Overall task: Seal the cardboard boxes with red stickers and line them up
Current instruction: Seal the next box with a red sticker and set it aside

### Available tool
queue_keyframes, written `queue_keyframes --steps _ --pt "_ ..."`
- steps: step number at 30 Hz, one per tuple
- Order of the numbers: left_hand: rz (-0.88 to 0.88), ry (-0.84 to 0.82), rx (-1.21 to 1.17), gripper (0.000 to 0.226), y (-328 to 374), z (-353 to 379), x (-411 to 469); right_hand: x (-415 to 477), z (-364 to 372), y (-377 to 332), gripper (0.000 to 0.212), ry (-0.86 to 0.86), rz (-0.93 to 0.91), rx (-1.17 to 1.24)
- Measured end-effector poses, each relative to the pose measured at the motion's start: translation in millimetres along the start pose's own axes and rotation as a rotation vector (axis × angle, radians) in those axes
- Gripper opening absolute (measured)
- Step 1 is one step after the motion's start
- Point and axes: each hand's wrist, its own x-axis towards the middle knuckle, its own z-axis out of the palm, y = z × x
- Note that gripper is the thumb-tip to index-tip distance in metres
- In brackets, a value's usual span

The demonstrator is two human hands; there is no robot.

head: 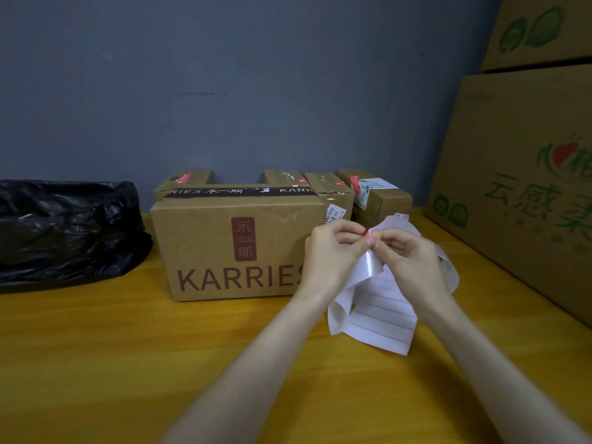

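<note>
Just right of the KARRIES box (224, 245), the left hand (330, 251) and right hand (415, 256) both pinch a red sticker (367, 232) at the top of its white backing sheet (384, 318) — held above the wooden table (128, 363)

The front box (224, 238) hides most of the small boxes (198, 176) behind it; fingertips (370, 241) cover the sticker (367, 233) (only a red sliver shows).

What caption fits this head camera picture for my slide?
Left hand holds a white backing sheet while right hand pinches its red sticker, in front of the KARRIES box.
</note>
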Motion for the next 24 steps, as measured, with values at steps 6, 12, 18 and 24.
queue_keyframes --steps 6,12,18,24 --pt "0.077 0.044 0.113 0.009 2 -1 -2 -2 1 -1 0.017 0.047 0.016 0.039" --pt "0.305 0.051 0.406 0.014 -1 -4 -6 -4 4 -2 0.023 0.054 -0.037 -0.032" --pt "0.398 0.041 0.605 0.02 -4 -6 -6 -5 7 -2 0.023 0.052 -0.032 -0.022" --pt "0.097 0.213 0.276 0.016 16 -4 -3 -2 5 -2 0.015 0.063 0.207 0.032"
